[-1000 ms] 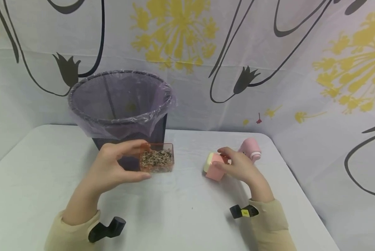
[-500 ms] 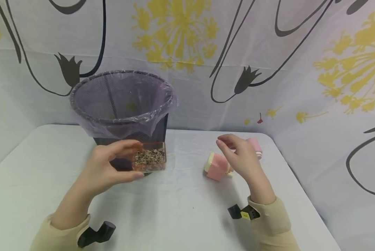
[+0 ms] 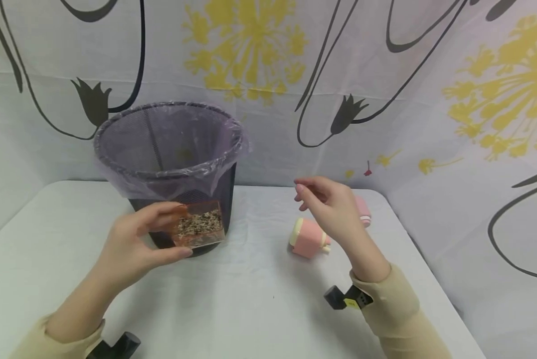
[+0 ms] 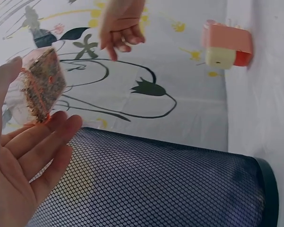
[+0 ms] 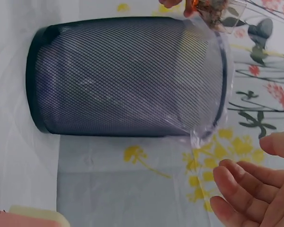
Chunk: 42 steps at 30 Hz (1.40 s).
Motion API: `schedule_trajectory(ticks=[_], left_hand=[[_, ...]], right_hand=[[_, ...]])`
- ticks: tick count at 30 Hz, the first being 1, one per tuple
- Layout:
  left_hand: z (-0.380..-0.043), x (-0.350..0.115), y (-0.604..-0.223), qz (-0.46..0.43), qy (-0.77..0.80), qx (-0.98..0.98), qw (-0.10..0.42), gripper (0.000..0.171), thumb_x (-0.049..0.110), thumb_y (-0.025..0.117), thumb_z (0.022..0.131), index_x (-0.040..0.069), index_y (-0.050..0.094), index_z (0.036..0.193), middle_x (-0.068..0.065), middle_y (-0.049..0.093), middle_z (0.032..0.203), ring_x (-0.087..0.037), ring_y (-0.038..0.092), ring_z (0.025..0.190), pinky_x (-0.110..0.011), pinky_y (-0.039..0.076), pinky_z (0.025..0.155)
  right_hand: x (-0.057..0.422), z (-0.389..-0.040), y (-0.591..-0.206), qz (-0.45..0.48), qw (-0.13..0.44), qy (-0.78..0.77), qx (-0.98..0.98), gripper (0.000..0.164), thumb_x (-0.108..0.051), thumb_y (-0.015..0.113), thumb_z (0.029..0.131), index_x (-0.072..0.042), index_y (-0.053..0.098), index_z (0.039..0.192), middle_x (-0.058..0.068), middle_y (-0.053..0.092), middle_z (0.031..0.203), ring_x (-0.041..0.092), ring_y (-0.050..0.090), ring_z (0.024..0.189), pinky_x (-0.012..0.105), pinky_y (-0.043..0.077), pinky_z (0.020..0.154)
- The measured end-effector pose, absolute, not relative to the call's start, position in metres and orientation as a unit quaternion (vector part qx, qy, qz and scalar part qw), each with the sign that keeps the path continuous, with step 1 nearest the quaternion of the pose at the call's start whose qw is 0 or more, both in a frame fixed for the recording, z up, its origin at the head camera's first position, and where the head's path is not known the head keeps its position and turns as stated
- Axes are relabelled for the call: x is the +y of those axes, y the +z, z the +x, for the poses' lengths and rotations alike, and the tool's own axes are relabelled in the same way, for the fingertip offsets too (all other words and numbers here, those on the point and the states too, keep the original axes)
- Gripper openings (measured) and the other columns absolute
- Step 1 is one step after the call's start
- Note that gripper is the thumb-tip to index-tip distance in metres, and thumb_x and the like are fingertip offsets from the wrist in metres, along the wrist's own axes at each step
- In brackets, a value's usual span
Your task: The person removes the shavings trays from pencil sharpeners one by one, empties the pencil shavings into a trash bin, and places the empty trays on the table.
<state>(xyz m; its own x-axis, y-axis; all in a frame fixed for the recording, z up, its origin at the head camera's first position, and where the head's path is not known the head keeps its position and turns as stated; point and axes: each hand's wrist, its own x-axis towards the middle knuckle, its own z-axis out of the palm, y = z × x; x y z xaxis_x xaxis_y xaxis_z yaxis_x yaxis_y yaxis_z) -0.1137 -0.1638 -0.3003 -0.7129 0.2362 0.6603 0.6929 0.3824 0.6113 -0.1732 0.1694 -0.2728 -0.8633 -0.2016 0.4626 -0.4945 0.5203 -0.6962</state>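
Note:
My left hand (image 3: 131, 242) grips a small clear orange-tinted box (image 3: 202, 225) between thumb and fingers, in front of the bin. Light and dark flecks fill much of the box, which tilts slightly in the head view. Nothing is in my right hand (image 3: 328, 204); its fingers are loosely bent in the air, as the right wrist view shows too. Below it on the table is a pink and cream boxy object (image 3: 310, 239), with a reddish opening (image 4: 243, 58) facing the left wrist camera. I cannot tell its kind.
A dark mesh waste bin (image 5: 128, 78) lined with a thin purplish bag (image 3: 219, 164) stands at the back left of the white table (image 3: 241, 309). Behind the right wrist, a pink object with a white band (image 3: 363, 210) is partly hidden. A patterned cloth (image 3: 268, 124) hangs behind.
My right hand has let go of the pink and cream object and risen up and slightly left. My left hand has carried the box leftward, and the box has tilted a little.

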Motion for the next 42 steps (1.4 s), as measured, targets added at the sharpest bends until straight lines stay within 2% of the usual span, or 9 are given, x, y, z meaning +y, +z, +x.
schedule_trajectory(ticks=[5, 8, 12, 23, 27, 33, 38, 42], left_hand=[[-0.105, -0.173, -0.298, -0.276, -0.472, -0.798, 0.252, 0.070, -0.006, 0.088, 0.050, 0.001, 0.064, 0.115, 0.005, 0.069, 0.108, -0.001, 0.065, 0.090, -0.013, 0.045, 0.085], [-0.100, -0.178, -0.296, -0.277, -0.466, -0.800, 0.256, 0.070, -0.008, 0.088, 0.049, 0.000, 0.064, 0.114, 0.005, 0.070, 0.106, -0.002, 0.066, 0.084, -0.012, 0.044, 0.084], [-0.096, -0.185, -0.291, -0.275, -0.461, -0.803, 0.260, 0.072, -0.009, 0.087, 0.047, 0.001, 0.065, 0.114, 0.007, 0.070, 0.104, -0.003, 0.065, 0.076, -0.012, 0.043, 0.084], [-0.090, -0.203, -0.275, -0.257, -0.428, -0.822, 0.275, 0.074, -0.013, 0.087, 0.047, 0.000, 0.064, 0.116, 0.012, 0.070, 0.101, -0.001, 0.064, 0.075, -0.010, 0.043, 0.083], [-0.087, -0.210, -0.268, -0.247, -0.405, -0.835, 0.279, 0.076, -0.014, 0.087, 0.047, 0.001, 0.064, 0.117, 0.014, 0.070, 0.101, 0.000, 0.063, 0.075, -0.009, 0.041, 0.084], [-0.089, -0.219, -0.259, -0.234, -0.411, -0.831, 0.292, 0.077, -0.019, 0.085, 0.047, 0.000, 0.064, 0.119, 0.015, 0.070, 0.099, 0.000, 0.063, 0.074, -0.011, 0.039, 0.087], [-0.093, -0.225, -0.251, -0.210, -0.435, -0.831, 0.276, 0.072, -0.021, 0.081, 0.055, 0.002, 0.063, 0.121, 0.014, 0.070, 0.102, -0.002, 0.064, 0.071, -0.010, 0.042, 0.082], [-0.095, -0.230, -0.243, -0.176, -0.451, -0.834, 0.264, 0.066, -0.021, 0.076, 0.064, 0.004, 0.062, 0.123, 0.013, 0.069, 0.106, -0.004, 0.063, 0.071, -0.009, 0.046, 0.070]], right_hand=[[0.160, -0.175, -0.269, 0.196, 0.112, 0.472, -0.852, 0.032, -0.022, 0.060, 0.096, -0.007, 0.063, 0.124, 0.006, 0.069, 0.083, 0.016, 0.064, 0.063, 0.027, 0.051, 0.063], [0.156, -0.177, -0.267, 0.197, 0.098, 0.478, -0.850, 0.036, -0.023, 0.059, 0.096, -0.009, 0.059, 0.129, 0.005, 0.069, 0.085, 0.016, 0.064, 0.063, 0.030, 0.052, 0.068], [0.151, -0.180, -0.262, 0.200, 0.092, 0.480, -0.849, 0.040, -0.026, 0.059, 0.096, -0.010, 0.057, 0.132, 0.003, 0.069, 0.088, 0.017, 0.064, 0.062, 0.034, 0.053, 0.071], [0.135, -0.205, -0.241, 0.187, 0.056, 0.494, -0.847, 0.043, -0.036, 0.057, 0.096, -0.011, 0.058, 0.131, 0.002, 0.064, 0.112, 0.023, 0.065, 0.066, 0.034, 0.054, 0.070], [0.126, -0.210, -0.233, 0.185, 0.037, 0.513, -0.837, 0.043, -0.038, 0.058, 0.095, -0.013, 0.059, 0.130, 0.001, 0.067, 0.109, 0.025, 0.065, 0.064, 0.034, 0.055, 0.068], [0.112, -0.218, -0.228, 0.170, -0.013, 0.540, -0.824, 0.049, -0.040, 0.059, 0.094, -0.012, 0.054, 0.134, 0.006, 0.069, 0.100, 0.030, 0.063, 0.066, 0.032, 0.055, 0.066], [0.101, -0.225, -0.226, 0.152, -0.053, 0.559, -0.814, 0.052, -0.040, 0.059, 0.095, -0.011, 0.050, 0.137, 0.009, 0.069, 0.099, 0.033, 0.063, 0.068, 0.033, 0.055, 0.065], [0.090, -0.229, -0.224, 0.141, -0.083, 0.581, -0.797, 0.054, -0.039, 0.059, 0.095, -0.010, 0.047, 0.139, 0.011, 0.069, 0.098, 0.028, 0.062, 0.061, 0.032, 0.055, 0.064]])
